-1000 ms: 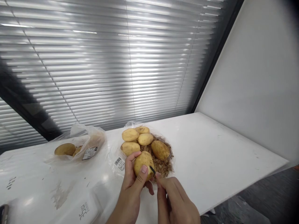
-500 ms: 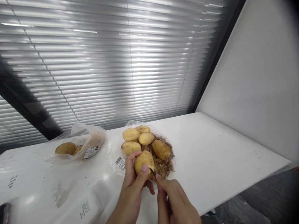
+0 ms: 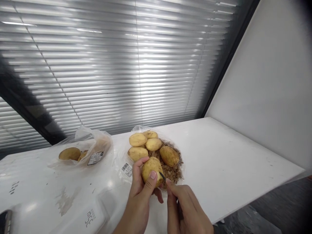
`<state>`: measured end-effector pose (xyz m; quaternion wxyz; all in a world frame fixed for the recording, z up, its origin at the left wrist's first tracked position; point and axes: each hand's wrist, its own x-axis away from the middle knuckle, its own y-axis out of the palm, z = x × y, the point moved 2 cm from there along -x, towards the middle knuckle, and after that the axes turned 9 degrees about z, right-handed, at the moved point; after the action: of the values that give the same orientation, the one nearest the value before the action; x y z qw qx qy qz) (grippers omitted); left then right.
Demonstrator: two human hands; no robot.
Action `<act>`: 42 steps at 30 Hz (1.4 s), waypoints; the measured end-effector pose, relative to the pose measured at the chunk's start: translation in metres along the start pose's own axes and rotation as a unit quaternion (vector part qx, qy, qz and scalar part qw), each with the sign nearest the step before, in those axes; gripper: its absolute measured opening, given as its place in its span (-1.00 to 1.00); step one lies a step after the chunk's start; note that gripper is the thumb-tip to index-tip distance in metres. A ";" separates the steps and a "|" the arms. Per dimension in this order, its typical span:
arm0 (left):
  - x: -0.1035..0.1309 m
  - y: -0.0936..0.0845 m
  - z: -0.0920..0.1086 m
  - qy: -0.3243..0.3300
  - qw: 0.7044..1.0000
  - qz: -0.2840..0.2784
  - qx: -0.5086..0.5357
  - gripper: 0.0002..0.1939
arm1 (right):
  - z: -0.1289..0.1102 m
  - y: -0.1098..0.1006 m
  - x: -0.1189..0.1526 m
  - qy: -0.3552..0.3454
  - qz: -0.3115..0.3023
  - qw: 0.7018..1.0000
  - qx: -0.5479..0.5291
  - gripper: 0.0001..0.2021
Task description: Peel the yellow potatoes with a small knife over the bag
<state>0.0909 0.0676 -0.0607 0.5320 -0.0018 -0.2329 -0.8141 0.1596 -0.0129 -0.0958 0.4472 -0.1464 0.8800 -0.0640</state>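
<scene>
My left hand (image 3: 143, 188) is wrapped round a potato (image 3: 150, 167), its thumb pressed on the near side. A pale peeled strip shows on the potato's right side. In my right hand (image 3: 184, 204) is a slim dark-bladed tool (image 3: 162, 176), its tip at the potato's right side. The handle is hidden in my fingers, so I cannot tell its exact kind. Just beyond, several peeled potatoes (image 3: 137, 139) lie on a clear plastic bag (image 3: 119, 165). Brown peelings (image 3: 173, 174) form a heap to their right, with an unpeeled potato (image 3: 169, 156) on top.
To the left, another plastic bag (image 3: 103, 146) holds brown potatoes (image 3: 70, 153). A white power bank (image 3: 80, 217) and part of a phone (image 3: 5, 221) lie at the near left of the white table (image 3: 219, 156). Window blinds (image 3: 109, 65) stand behind; a white wall (image 3: 275, 81) is on the right.
The tool's tip has shifted slightly up along the potato, and its blade shows more plainly. My left hand keeps its hold. The whole view has shifted slightly.
</scene>
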 end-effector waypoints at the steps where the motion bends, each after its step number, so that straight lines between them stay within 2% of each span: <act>1: 0.000 0.000 0.000 0.001 1.000 0.003 0.003 -0.55 | 0.000 0.001 0.000 0.001 -0.002 1.000 0.001 -0.79; 12: -0.005 -0.005 -0.004 -0.002 1.000 -0.004 -0.024 -0.53 | -0.002 0.003 -0.005 -0.012 -0.008 1.000 0.011 -0.77; 16: -0.006 -0.007 -0.005 0.005 1.000 -0.009 -0.027 -0.54 | -0.006 0.000 -0.016 -0.070 -0.034 0.997 0.011 -0.79; 18: -0.007 -0.008 -0.006 -0.001 1.000 -0.011 -0.026 -0.54 | -0.008 -0.002 -0.021 -0.084 -0.024 0.996 0.011 -0.79; 28: -0.007 -0.008 -0.006 -0.018 1.000 -0.009 -0.020 -0.51 | -0.001 0.001 -0.011 -0.069 -0.046 0.996 0.011 -0.79; 42: -0.007 -0.007 -0.004 0.000 1.000 0.007 -0.024 -0.49 | -0.001 -0.001 -0.017 -0.076 -0.046 0.996 0.012 -0.80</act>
<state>0.0887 0.0741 -0.0685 0.5377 -0.0162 -0.2136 -0.8155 0.1687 -0.0081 -0.0819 0.5111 -0.1854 0.8351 -0.0835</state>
